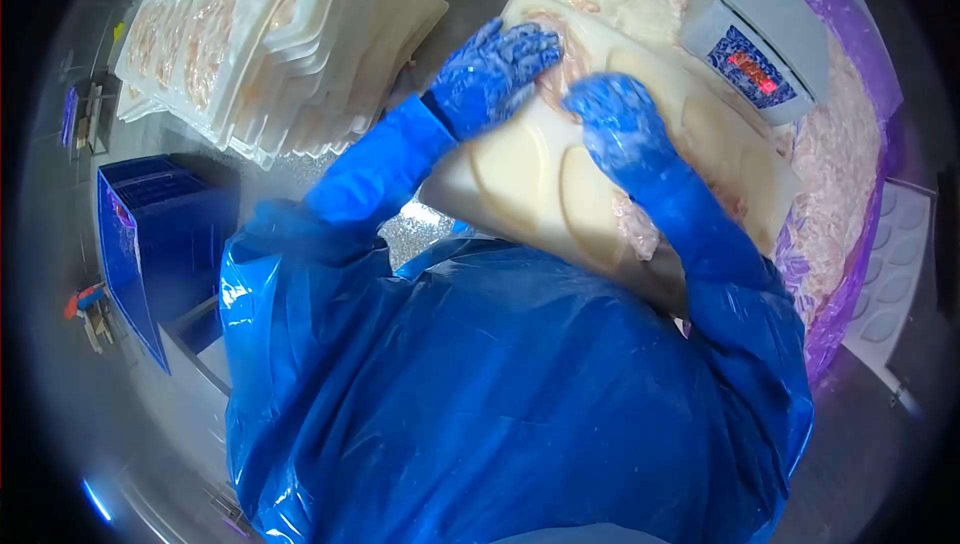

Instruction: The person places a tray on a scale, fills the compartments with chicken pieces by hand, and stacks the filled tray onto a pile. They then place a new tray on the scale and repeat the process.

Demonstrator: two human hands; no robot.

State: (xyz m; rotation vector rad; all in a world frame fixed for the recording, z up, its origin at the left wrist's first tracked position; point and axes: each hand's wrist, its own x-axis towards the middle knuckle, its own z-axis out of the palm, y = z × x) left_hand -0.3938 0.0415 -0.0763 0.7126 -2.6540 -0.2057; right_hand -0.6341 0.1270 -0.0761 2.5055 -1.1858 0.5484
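Note:
A white mould tray (500,174) with oval recesses lies tilted in front of me. Pale pink raw meat (568,59) fills one recess near its far corner. My left hand (500,69), in a wet blue glove, rests over the meat's left edge with fingers stretched and apart. At the meat's right side is my right hand (620,119), its gloved fingers curled and pressed together. Whatever may be inside that hand is hidden. A loose lump of meat (635,229) lies on the tray below my right wrist.
Filled mould trays stand in a tall stack (300,54) at the left. A grey scale (765,34) with a red display is at the upper right, beside a purple-lined container (885,74) of pale meat. Another moulded tray (890,264) lies far right. A blue bin (165,244) stands left.

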